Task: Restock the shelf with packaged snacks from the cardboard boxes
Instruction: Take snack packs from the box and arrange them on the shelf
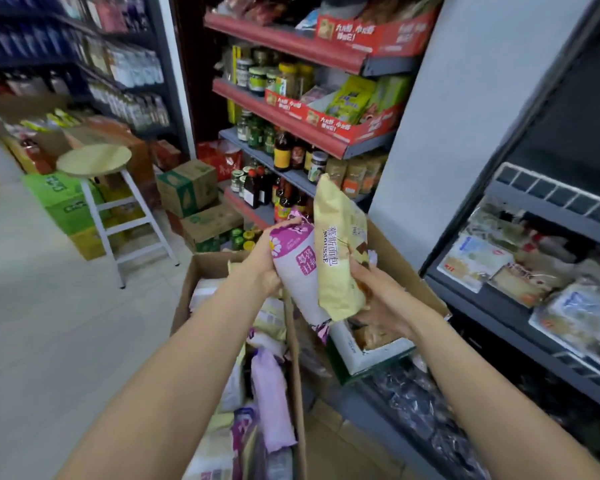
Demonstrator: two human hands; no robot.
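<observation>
My left hand (264,261) grips a purple and white snack packet (297,268) by its upper part. Beside it, my right hand (373,289) holds a pale yellow bread packet (338,251) from underneath; the two packets touch side by side. Both are raised above an open cardboard box (297,368) full of several purple, white and yellow packets (269,396). To the right stands a dark display shelf (520,344) holding wrapped foods (520,275).
A red and grey shelf (305,129) with jars, sauce bottles and snack trays rises straight ahead. A white stool (99,161) and stacked green and brown cartons (187,188) stand on the tiled floor to the left. A smaller open box (368,351) sits below my right hand.
</observation>
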